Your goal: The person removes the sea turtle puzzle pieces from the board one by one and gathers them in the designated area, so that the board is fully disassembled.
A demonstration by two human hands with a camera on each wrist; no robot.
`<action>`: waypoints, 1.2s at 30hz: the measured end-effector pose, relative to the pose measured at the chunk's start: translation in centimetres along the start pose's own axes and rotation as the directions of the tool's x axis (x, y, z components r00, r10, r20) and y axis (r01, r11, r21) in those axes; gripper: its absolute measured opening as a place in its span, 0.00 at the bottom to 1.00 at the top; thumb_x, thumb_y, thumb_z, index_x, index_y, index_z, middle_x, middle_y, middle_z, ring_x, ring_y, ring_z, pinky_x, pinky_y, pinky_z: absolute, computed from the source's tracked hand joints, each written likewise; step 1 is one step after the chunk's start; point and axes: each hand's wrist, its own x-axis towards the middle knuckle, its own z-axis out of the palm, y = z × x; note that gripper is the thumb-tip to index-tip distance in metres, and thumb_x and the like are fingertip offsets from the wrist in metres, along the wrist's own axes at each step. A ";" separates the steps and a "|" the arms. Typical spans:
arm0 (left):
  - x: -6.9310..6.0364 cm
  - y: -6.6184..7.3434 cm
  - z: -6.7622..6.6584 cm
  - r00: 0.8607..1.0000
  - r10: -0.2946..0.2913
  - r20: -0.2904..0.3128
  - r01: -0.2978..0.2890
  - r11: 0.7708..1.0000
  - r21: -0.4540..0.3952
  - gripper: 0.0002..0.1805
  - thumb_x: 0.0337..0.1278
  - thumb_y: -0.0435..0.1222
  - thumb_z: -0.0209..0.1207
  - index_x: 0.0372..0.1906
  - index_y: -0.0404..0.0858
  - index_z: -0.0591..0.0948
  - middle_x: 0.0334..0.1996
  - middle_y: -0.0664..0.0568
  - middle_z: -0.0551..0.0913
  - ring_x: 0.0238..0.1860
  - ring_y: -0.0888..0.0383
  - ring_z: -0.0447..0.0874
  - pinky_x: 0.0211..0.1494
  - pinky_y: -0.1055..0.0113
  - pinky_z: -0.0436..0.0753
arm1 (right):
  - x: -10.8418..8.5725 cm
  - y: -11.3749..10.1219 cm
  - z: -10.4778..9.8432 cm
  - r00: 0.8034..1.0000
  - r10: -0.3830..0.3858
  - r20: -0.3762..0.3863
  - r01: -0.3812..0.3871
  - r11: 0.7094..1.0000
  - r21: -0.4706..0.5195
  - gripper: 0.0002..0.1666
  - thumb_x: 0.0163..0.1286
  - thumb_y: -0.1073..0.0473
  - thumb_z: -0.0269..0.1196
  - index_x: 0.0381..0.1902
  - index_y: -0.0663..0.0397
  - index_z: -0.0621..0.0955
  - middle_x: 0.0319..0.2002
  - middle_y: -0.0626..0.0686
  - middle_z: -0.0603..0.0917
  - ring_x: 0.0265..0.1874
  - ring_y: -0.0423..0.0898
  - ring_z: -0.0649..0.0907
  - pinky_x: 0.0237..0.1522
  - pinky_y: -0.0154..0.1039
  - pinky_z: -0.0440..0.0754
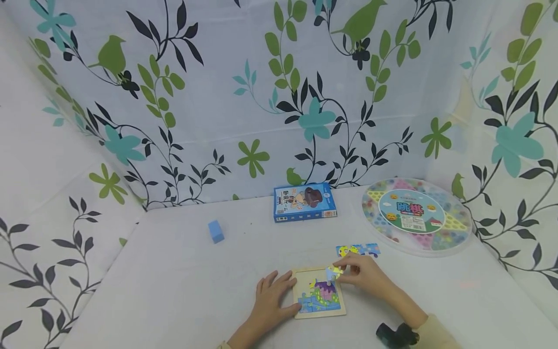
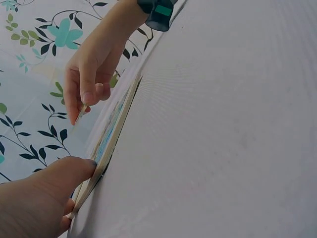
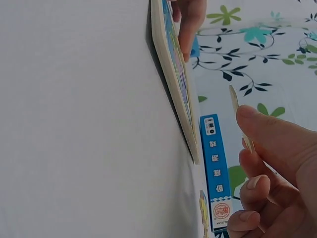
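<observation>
A wooden jigsaw tray (image 1: 321,317) lies on the table, its lower part filled with joined pieces showing blue, purple and green. My left hand (image 1: 272,299) holds the tray at its left side. In the left wrist view, the thumb (image 2: 74,171) lies over the wooden rim. My right hand (image 1: 364,276) pinches a jigsaw piece (image 1: 333,272) between thumb and fingers, above the tray's upper right corner. Seen edge-on in the right wrist view, that thin piece (image 3: 235,96) is clear of the tray (image 3: 171,74). Several more jigsaw pieces (image 1: 366,249) lie behind the right hand.
A blue game box (image 1: 305,202) lies at the back of the table. To its right is a round Chinese checkers set (image 1: 416,215) in clear packaging. A small blue block (image 1: 215,231) stands at the back left. Patterned cloth (image 1: 244,121) hangs behind the table.
</observation>
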 end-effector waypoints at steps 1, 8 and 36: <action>0.0 0.0 0.0 1.000 -0.001 0.002 0.001 1.000 0.003 0.31 0.47 0.55 0.58 0.54 0.42 0.74 0.60 0.51 0.68 0.62 0.42 0.53 0.57 0.39 0.45 | 0.0 0.1 -0.1 1.000 0.012 0.001 -0.012 1.000 -0.008 0.17 0.50 0.58 0.69 0.40 0.56 0.83 0.28 0.42 0.77 0.19 0.37 0.69 0.19 0.30 0.70; 0.1 -0.1 0.0 1.000 -0.010 0.017 0.010 1.000 -0.002 0.31 0.48 0.57 0.57 0.55 0.43 0.74 0.61 0.52 0.67 0.62 0.43 0.52 0.57 0.38 0.45 | -0.2 1.1 -0.8 0.997 0.081 0.013 -0.080 0.996 -0.040 0.19 0.49 0.55 0.69 0.40 0.56 0.83 0.27 0.41 0.78 0.19 0.37 0.71 0.20 0.31 0.71; -0.1 -0.2 0.4 1.000 0.003 -0.008 -0.003 1.000 -0.001 0.31 0.48 0.57 0.56 0.55 0.43 0.74 0.60 0.51 0.67 0.62 0.43 0.53 0.56 0.38 0.45 | -0.5 2.1 -1.7 0.987 0.154 -0.035 -0.158 0.973 -0.170 0.15 0.46 0.63 0.70 0.35 0.59 0.82 0.27 0.44 0.78 0.24 0.39 0.72 0.26 0.33 0.72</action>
